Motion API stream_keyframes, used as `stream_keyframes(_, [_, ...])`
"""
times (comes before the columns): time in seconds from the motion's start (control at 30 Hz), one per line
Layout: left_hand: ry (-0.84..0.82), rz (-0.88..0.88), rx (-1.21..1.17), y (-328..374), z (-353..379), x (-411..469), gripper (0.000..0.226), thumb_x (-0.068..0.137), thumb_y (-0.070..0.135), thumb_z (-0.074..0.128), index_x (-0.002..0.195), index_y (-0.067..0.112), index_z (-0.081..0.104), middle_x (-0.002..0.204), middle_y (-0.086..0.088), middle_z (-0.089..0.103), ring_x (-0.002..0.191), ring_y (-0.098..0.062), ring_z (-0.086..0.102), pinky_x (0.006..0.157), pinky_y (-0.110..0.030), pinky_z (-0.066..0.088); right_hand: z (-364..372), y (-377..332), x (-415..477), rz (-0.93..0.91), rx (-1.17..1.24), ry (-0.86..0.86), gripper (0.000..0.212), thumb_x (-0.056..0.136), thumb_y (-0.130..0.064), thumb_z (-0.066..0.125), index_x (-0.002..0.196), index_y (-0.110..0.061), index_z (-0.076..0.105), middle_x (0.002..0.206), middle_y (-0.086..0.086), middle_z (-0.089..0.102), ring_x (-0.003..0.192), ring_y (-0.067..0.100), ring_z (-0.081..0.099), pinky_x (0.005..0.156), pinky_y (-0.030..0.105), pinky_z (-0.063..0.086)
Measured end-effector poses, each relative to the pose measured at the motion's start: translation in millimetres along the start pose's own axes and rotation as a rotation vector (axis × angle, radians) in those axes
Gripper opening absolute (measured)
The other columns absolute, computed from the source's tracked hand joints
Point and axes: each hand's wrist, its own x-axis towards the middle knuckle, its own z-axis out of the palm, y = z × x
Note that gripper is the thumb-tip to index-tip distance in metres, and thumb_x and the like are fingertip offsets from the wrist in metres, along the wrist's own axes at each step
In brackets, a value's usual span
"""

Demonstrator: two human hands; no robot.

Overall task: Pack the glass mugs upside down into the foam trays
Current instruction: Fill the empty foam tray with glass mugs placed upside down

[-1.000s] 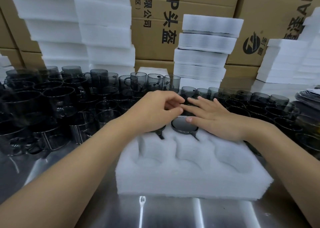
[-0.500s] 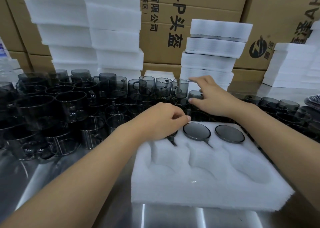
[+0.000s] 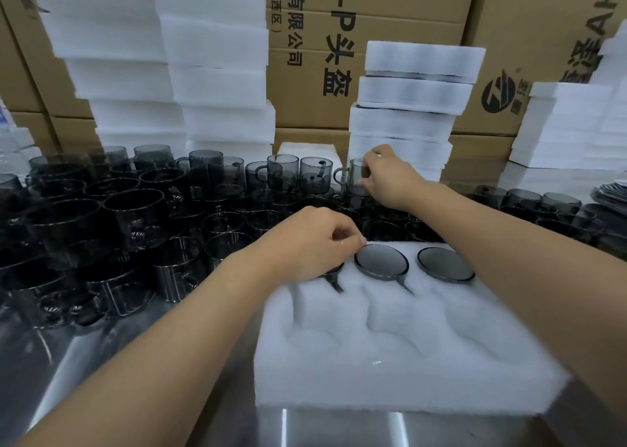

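Three glass mugs [image 3: 381,261] are set upside down in the far row of the foam tray [image 3: 390,361]. The leftmost mug [image 3: 335,277] is gripped under the curled left hand [image 3: 305,243]. The right hand [image 3: 390,178], spread a moment earlier, is now clasped round an upright mug [image 3: 354,175] behind.

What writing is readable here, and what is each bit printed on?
"技有限公司": middle cardboard box, printed sideways, start cut off.
"(西区)": same box, smaller print.
"-P头盔": same box, large print.
"AH": right cardboard box, cut off by the frame edge.
Characters under "AH" and beside the round logo: too blurred to read.
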Motion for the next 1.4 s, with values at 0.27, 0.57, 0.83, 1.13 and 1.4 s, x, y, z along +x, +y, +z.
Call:
stream_keyframes(0.27, [-0.006,-0.006,-0.018,1.3,-1.4,0.1,0.016,0.092,0.038,0.055,0.089,0.035,0.071,0.069,0.018,0.065,0.063,0.007,0.055,0.055,-0.008,0.04,-33.1,-15.3,-43.0,-0.022,0.262,0.241,0.013,0.091,-0.023,0.06,0.089,-0.014,0.053,0.109,0.004,0.052,0.087,0.017,0.05,0.06,0.024,0.029])
stream_keyframes(0.57, [0.016,-0.013,-0.042,3.7,-1.7,-0.2,0.011,0.09,0.039,0.059,0.085,0.04,0.068,0.059,0.03,0.06,0.059,0.014,0.054,0.052,-0.004,0.037,-35.4,-27.4,-113.4,0.104,0.746,0.305,0.023,0.076,-0.032,0.074,0.065,-0.023,0.056,0.086,-0.016,0.061,0.076,-0.014,0.053,0.065,0.018,0.037])
stream_keyframes(0.83, [0.245,-0.105,-0.374,3.2,-6.4,5.2,0.024,0.078,0.042,0.073,0.079,0.024,0.057,0.083,0.001,0.073,0.074,-0.009,0.067,0.07,-0.027,0.049,-27.5,-16.1,-118.8,0.178,0.878,0.289,0.025,0.077,-0.034,0.073,0.064,-0.024,0.055,0.05,-0.019,0.047,0.048,-0.002,0.04,0.055,0.019,0.033])
stream_keyframes(1.13, [0.159,-0.171,-0.885,18.0,-9.2,3.4,0.021,0.093,0.041,0.056,0.094,0.02,0.057,0.089,-0.004,0.076,0.075,-0.019,0.073,0.058,-0.021,0.055,-28.3,-22.9,-128.3,-0.018,0.634,0.457,0.016,0.077,-0.019,0.075,0.076,-0.014,0.06,0.114,-0.008,0.054,0.111,0.002,0.051,0.091,0.021,0.042])
stream_keyframes(1.4, [0.143,-0.187,-0.955,12.0,-7.8,5.4,0.011,0.091,0.031,0.061,0.099,0.023,0.064,0.093,-0.003,0.076,0.074,-0.01,0.072,0.055,-0.017,0.051,-27.8,-19.4,-127.5,-0.053,0.635,0.435,0.061,0.074,-0.023,0.078,0.121,-0.034,0.041,0.116,-0.015,0.049,0.1,-0.001,0.05,0.084,0.005,0.037])
